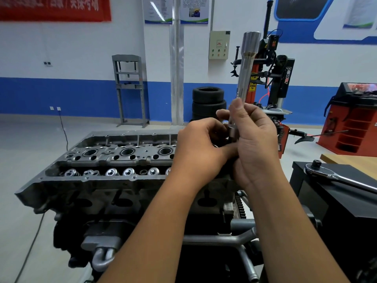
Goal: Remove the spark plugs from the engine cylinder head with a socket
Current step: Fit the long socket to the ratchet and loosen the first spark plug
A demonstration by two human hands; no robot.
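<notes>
The grey engine cylinder head point(106, 160) lies across the middle on a stand, its spark plug wells and valve springs showing. My right hand point(255, 144) holds a long silver spark plug socket point(246, 66) upright above the head's right end, open end up. My left hand point(202, 148) curls its fingers around the socket's lower end; what the fingers pinch there is hidden. A ratchet wrench point(336, 177) lies on a black box at the right.
The black box point(326, 201) stands close at the right with a wooden bench point(355, 160) behind it. Stacked tyres point(208, 101), a tyre changer point(277, 78), a red cabinet point(355, 123) and a grey press frame point(130, 88) stand further back. A cable point(32, 242) runs over the floor at the left.
</notes>
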